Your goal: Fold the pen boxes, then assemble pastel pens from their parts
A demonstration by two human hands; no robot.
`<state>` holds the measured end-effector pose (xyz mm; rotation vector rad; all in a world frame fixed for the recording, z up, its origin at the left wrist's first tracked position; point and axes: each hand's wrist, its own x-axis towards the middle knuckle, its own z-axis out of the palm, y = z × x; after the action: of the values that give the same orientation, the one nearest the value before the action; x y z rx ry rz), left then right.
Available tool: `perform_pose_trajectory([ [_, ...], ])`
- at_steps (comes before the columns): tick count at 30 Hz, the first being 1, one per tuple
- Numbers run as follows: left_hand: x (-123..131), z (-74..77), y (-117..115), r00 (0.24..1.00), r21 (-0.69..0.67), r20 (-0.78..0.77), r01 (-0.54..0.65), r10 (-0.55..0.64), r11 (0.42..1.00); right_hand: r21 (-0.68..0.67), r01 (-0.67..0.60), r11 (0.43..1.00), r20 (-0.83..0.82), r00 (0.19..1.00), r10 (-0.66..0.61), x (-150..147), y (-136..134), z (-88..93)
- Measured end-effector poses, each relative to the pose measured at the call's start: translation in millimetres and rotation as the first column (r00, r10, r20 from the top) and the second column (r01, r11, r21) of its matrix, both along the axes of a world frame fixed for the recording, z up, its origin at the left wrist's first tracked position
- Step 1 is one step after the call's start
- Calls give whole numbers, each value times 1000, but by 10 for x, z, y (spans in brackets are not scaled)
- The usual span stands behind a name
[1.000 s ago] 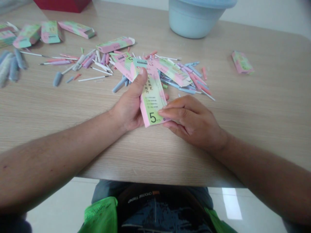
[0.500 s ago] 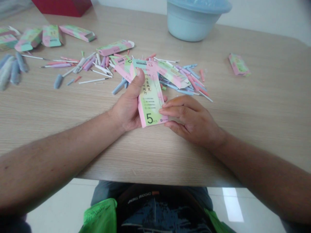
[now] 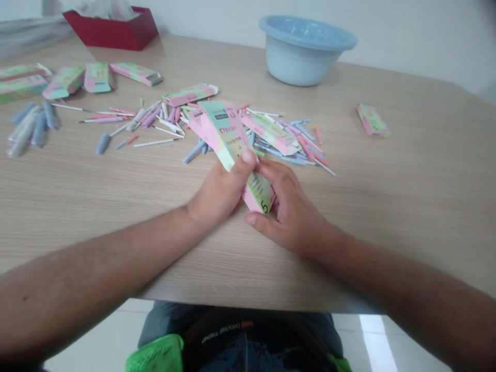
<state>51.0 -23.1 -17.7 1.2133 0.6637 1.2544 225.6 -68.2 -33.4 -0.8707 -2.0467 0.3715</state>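
Head view: the left hand (image 3: 220, 199) is closed on a pink-and-green pen carton (image 3: 228, 132), thumb across its printed face; the right hand (image 3: 296, 212) curls round the carton's near end, fingers along the right edge, thumb by the lower corner; the carton slants between both hands, above the table (image 3: 426, 196); a second pink carton (image 3: 200, 124) shows just behind it, though I cannot tell whether that one is held or lying down; beyond the hands lie loose pen parts (image 3: 309, 144), with another carton (image 3: 267, 132) on top; well right of the right hand lies a small carton (image 3: 372, 121); the step in hand looks like two-handed handling of the near end; the next move seems to call for a steady left grip and light right fingers, since thin card may crease.
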Motion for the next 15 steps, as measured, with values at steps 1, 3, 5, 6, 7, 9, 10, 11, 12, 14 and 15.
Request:
perform_pose_trajectory([
  [1, -22, -19, -6, 999, 22, -42, 9, -8, 1000, -42, 3, 999, -33, 999, -4, 1, 8, -14],
  [3, -74, -25, -18, 990, 62, -127, 62, -54, 996, -179, -47, 983, -119, 993, 25, 38, 29, -44],
  [5, -123, 1, -19, 973, 90, -177, 168, -150, 982, -350, -225, 909, -278, 952, 128, 108, 46, -80],
  [6, -142, 15, -12, 962, 93, -185, 219, -199, 971, -425, -344, 837, -384, 906, 177, 146, 52, -100],
  [7, -156, 27, 2, 953, 88, -184, 258, -239, 962, -481, -458, 747, -494, 846, 201, 182, 56, -120],
  [9, -176, 31, 46, 953, 71, -180, 258, -242, 963, -542, -611, 577, -659, 735, 160, 237, 63, -155],
  [10, -184, 26, 73, 962, 73, -186, 215, -198, 974, -561, -640, 525, -700, 705, 111, 255, 68, -168],
  [11, -191, 19, 100, 969, 82, -201, 162, -143, 983, -586, -638, 499, -711, 701, 61, 267, 75, -177],
  [12, -198, 14, 123, 972, 95, -216, 117, -94, 989, -616, -611, 497, -698, 716, 15, 275, 83, -182],
  [14, -214, 18, 154, 972, 102, -228, 88, -63, 991, -673, -516, 530, -635, 770, -57, 286, 104, -185],
  [15, -223, 28, 162, 971, 92, -225, 105, -82, 990, -693, -466, 550, -601, 795, -84, 291, 115, -183],
])
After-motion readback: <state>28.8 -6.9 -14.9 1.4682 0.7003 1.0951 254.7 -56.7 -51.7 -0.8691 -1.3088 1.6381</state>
